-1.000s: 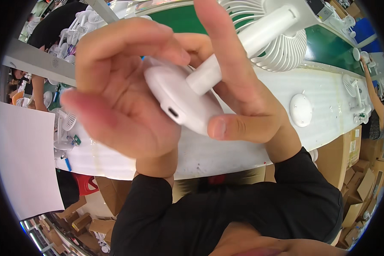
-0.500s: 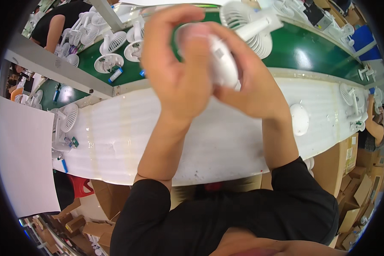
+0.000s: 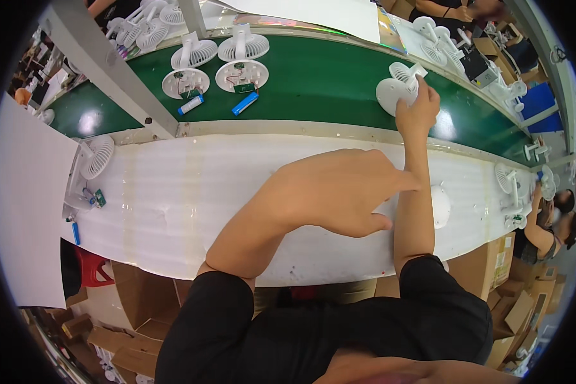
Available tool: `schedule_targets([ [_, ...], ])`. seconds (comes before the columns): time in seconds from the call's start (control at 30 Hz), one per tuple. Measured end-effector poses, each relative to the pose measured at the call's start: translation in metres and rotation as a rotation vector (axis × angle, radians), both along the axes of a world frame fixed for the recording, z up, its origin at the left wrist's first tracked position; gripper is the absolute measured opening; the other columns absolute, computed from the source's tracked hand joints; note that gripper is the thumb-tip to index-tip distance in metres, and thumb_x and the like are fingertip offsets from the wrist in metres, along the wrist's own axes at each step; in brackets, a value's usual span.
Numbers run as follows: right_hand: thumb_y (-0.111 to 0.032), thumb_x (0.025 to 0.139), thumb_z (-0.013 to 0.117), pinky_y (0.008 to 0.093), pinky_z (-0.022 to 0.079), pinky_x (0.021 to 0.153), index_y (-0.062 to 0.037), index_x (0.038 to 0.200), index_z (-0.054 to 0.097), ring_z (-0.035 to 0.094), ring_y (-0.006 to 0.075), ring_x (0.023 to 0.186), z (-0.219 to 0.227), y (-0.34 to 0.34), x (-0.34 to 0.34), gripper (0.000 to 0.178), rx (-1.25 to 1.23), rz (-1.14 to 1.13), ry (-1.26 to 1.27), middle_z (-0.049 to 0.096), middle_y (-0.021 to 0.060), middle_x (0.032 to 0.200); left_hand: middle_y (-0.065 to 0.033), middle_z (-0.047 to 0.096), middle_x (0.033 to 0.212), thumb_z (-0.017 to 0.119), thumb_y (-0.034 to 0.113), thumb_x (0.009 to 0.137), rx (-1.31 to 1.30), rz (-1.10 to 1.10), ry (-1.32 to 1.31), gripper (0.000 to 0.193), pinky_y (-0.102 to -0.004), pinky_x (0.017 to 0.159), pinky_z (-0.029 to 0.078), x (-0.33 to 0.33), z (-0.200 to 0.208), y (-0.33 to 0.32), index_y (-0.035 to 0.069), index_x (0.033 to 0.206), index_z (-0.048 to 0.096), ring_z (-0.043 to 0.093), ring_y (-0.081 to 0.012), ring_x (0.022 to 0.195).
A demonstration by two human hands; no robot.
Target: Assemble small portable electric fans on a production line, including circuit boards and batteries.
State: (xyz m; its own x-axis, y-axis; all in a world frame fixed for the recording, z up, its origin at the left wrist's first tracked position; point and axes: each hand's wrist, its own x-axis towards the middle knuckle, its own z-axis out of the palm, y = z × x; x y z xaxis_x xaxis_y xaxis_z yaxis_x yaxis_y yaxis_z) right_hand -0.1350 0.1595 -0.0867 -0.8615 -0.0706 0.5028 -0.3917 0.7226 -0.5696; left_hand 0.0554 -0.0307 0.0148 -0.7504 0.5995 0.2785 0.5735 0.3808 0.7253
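Observation:
At the far right of the middle, my right hand (image 3: 418, 109) is closed around the neck of a small white fan (image 3: 390, 96). The fan lies at the green belt (image 3: 326, 77), its round base toward me and its ribbed head behind. My left hand (image 3: 339, 192) hangs over the white padded tabletop (image 3: 166, 205), thumb and forefinger stretched apart, with nothing visible in it. Its fingertips come close to my right forearm; whether they touch I cannot tell. A white round cover (image 3: 440, 206) lies just right of that forearm, partly hidden by it.
Two opened fans (image 3: 242, 73) with exposed circuit boards and blue cylindrical batteries (image 3: 246, 104) sit on the belt. Another opened fan (image 3: 96, 157) stands at the table's left end. A grey metal post (image 3: 109, 70) rises at left. Cardboard boxes (image 3: 147, 294) stand below; people work at right.
My hands were together, raised around the fan. Now the right hand has carried it away to the belt, while the left has let go and dropped lower. The view has shifted too.

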Motion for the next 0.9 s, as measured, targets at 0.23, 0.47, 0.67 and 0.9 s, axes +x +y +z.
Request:
schedule_targets([
  [0.23,-0.011,0.077,0.071,0.0415,0.038,0.108,-0.0151,0.145,0.043,0.05,0.0324,0.122,-0.009,-0.172,0.032,0.073,0.069,0.594,0.023,0.053,0.0156,0.132,-0.006,0.069,0.083,0.07,0.013,0.08,0.166,0.231,0.235,0.031,-0.0298,0.064,0.046,0.0,0.024,-0.032,0.005,0.109,0.067,0.061,-0.0229,0.069],
  [0.47,-0.019,0.081,0.067,0.0327,0.052,0.071,-0.0049,0.102,0.072,0.064,0.023,0.078,0.023,-0.196,0.028,0.026,-0.086,0.699,-0.348,0.07,0.0093,0.09,-0.0029,0.066,0.079,0.065,0.001,0.081,0.564,0.63,0.137,0.015,-0.02,0.06,0.043,-0.002,0.03,-0.056,0.001,0.095,0.069,0.053,-0.0095,0.062],
  [0.67,-0.002,0.08,0.065,0.0334,0.054,0.065,0.0018,0.092,0.06,0.063,0.0214,0.072,0.032,-0.121,0.04,0.014,-0.481,0.579,-0.389,0.065,0.0111,0.081,-0.0084,0.064,0.102,0.05,0.018,0.099,0.268,1.007,0.171,0.026,-0.0257,0.09,0.043,-0.02,0.031,-0.07,0.0,0.114,0.062,0.058,-0.0168,0.095],
  [0.9,-0.001,0.081,0.06,0.0391,0.054,0.067,-0.0021,0.108,0.055,0.064,0.0324,0.076,0.084,-0.028,0.096,0.027,-0.572,0.511,-0.39,0.06,0.0178,0.1,-0.0114,0.063,0.112,0.043,0.013,0.099,0.561,0.727,-0.358,0.034,-0.0299,0.089,0.046,-0.052,-0.01,-0.03,0.008,0.132,0.051,0.056,-0.019,0.103],
])
